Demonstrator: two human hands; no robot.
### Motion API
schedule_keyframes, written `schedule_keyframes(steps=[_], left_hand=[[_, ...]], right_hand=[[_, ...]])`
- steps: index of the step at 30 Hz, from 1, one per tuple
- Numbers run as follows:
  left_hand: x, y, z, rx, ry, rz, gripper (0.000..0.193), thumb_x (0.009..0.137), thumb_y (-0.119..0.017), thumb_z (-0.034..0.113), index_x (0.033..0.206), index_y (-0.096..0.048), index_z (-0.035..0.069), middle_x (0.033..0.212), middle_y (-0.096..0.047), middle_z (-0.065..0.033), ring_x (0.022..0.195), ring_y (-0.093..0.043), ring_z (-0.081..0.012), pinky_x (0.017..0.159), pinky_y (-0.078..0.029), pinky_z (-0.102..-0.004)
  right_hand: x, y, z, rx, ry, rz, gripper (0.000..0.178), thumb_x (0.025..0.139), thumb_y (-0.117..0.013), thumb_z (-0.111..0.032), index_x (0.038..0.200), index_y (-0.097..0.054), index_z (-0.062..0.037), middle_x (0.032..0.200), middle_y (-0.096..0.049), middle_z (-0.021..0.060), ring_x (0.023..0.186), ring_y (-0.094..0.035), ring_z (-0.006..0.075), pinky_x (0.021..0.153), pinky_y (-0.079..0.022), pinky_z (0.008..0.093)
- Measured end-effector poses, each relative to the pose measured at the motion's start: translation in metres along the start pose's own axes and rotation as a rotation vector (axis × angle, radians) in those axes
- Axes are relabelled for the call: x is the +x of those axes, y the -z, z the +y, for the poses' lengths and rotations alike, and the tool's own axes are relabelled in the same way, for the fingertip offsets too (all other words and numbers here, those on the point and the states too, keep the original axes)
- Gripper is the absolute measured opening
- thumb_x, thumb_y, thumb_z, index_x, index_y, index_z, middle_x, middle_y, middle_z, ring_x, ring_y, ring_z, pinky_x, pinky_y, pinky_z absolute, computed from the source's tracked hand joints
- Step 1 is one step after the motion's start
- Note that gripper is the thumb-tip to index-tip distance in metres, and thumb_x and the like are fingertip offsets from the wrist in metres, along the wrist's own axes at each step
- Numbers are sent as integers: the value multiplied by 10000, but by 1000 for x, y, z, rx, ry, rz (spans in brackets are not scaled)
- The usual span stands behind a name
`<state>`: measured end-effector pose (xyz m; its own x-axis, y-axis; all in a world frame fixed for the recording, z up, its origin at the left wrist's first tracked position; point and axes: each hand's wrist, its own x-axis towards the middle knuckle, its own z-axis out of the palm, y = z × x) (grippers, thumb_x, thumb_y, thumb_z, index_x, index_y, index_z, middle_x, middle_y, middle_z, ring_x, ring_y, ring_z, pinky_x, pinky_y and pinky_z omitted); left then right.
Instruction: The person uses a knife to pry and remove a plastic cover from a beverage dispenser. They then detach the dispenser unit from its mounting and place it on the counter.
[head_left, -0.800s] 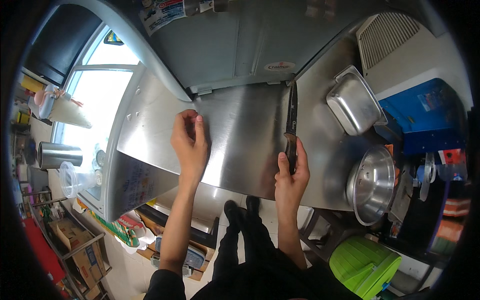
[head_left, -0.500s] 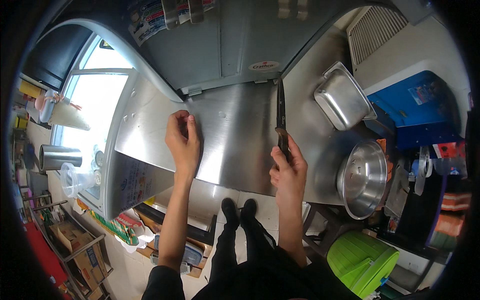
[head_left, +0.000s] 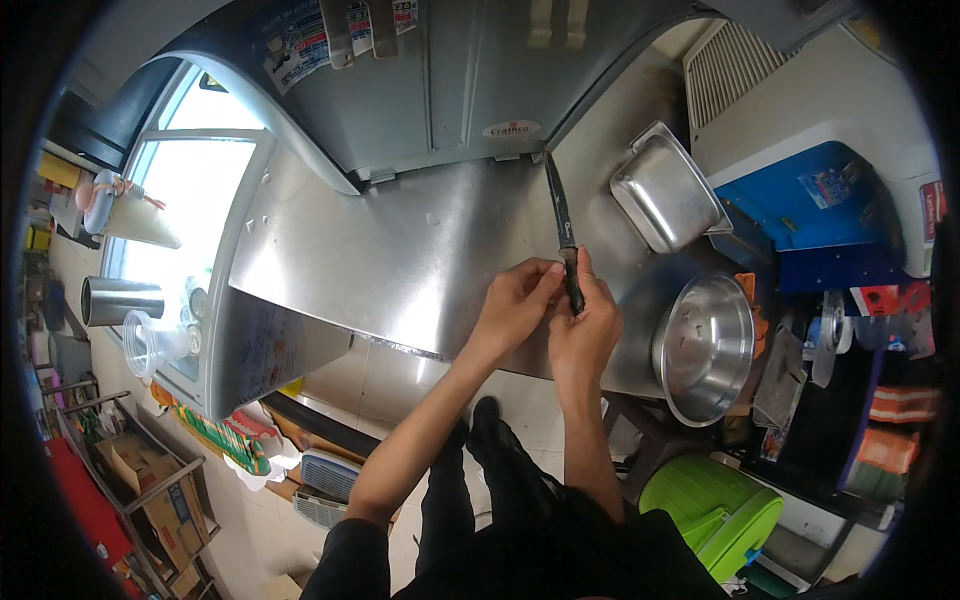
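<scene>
A long dark-bladed knife points away from me over the steel counter, its tip near the base of the grey machine. My right hand is closed around its dark handle, thumb lying along it. Fingertips of my left hand are bunched together and meet the handle from the left, close to where the blade begins. Whether anything small sits between those fingertips is hidden.
The grey machine rises behind the counter. On the right stand a rectangular steel pan and a round steel bowl with small bits inside. A green lidded bin is below. Clear plastic cups and a steel cup are at left.
My left hand has moved right from over the counter's middle to the knife handle. The knife stays in my right hand, its blade now tilted slightly leftward at the tip. The view has shifted a little.
</scene>
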<state>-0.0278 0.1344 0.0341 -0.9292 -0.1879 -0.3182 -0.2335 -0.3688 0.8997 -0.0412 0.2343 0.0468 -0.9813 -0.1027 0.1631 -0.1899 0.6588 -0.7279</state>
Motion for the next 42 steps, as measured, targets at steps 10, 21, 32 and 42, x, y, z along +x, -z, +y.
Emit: schedule_keyframes(steps=[10, 21, 32, 42], left_hand=[[23, 6, -11, -534, 270, -251, 251, 870, -612, 272, 954, -614, 36, 847, -625, -36, 680, -577, -103, 653, -471, -246], [19, -4, -8, -513, 289, -236, 246, 889, -588, 314, 947, -636, 80, 874, -596, 19, 851, -529, -74, 743, -444, -248], [17, -15, -11, -509, 199, -170, 316, 888, -582, 342, 982, -629, 44, 833, -603, 1, 760, -548, -89, 708, -462, -244], [25, 9, -14, -464, 266, -288, 298, 900, -565, 300, 944, -641, 16, 806, -599, -17, 732, -537, -91, 660, -468, -237]], right_hand=[[10, 25, 2, 1351, -887, -376, 268, 915, -527, -261, 1088, -559, -59, 799, -611, 77, 547, -484, 101, 406, -349, 189], [13, 29, 2, 1077, -674, -326, 293, 949, -468, -346, 882, -550, -74, 545, -375, -56, 396, -263, 7, 331, -161, 173], [-1, -5, 6, 137, 42, 77, 312, 882, -556, -175, 1129, -549, 15, 952, -644, 205, 871, -640, 320, 673, -493, 380], [1, 13, 5, 1621, -1058, -507, 193, 942, -496, -299, 917, -497, -107, 581, -369, -40, 464, -311, 9, 353, -193, 163]])
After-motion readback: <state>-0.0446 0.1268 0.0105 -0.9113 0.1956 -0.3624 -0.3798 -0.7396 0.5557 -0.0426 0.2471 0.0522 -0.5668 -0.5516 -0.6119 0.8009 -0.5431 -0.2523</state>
